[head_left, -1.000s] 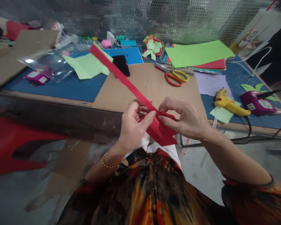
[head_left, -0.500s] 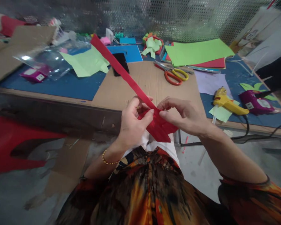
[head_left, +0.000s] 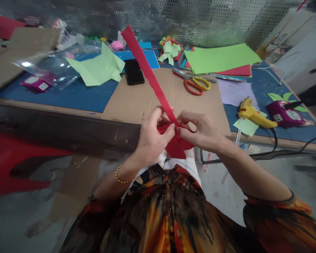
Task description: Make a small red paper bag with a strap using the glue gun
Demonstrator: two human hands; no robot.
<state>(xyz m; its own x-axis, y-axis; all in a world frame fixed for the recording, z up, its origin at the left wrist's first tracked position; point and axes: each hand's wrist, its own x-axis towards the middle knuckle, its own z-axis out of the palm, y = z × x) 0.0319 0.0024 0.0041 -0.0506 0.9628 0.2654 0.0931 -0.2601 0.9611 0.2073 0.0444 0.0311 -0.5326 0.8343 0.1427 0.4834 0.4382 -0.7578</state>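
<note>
Red paper strips (head_left: 154,82) are held between both hands, just in front of the table's near edge. One long strip rises up and to the left over the cardboard; shorter folded parts hang below the fingers. My left hand (head_left: 156,135) is closed, pinching the red paper between thumb and fingers. Opposite it, my right hand (head_left: 200,130) pinches the same paper at the crossing point, fingertips almost touching the left thumb. The fingers partly hide how the strips overlap.
On the cardboard sheet (head_left: 137,102) lie scissors (head_left: 196,84) and a black phone (head_left: 134,72). A yellow glue gun (head_left: 255,114) rests at the right beside a purple box (head_left: 285,114). Green sheets (head_left: 223,58) lie behind. Left are pale green paper (head_left: 96,68) and clear plastic (head_left: 60,66).
The long red strip has swung more upright, its free end moving right and uncovering the phone. Both hands keep their pinch, and the right has shifted slightly left.
</note>
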